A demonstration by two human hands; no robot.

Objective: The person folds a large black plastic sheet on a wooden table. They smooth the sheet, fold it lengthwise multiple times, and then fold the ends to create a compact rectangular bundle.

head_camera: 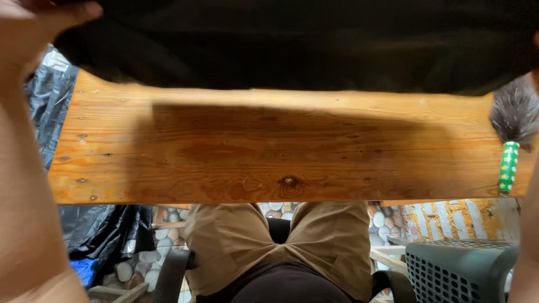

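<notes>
A black cloth (303, 45) is stretched wide across the top of the view, above a wooden tabletop (269, 151). My left hand (33, 25) grips the cloth's left end at the top left corner, thumb pressed over the fabric. My left forearm runs down the left edge. Only a sliver of my right hand (535, 42) shows at the right edge, where the cloth's right end is held up. The cloth casts a broad shadow on the wood.
A feather duster with a green patterned handle (509, 166) lies at the table's right end. A dark green plastic basket (460, 264) stands at the lower right. Black plastic sheeting (48, 101) hangs at the left. Below are my lap in khaki shorts and a black chair.
</notes>
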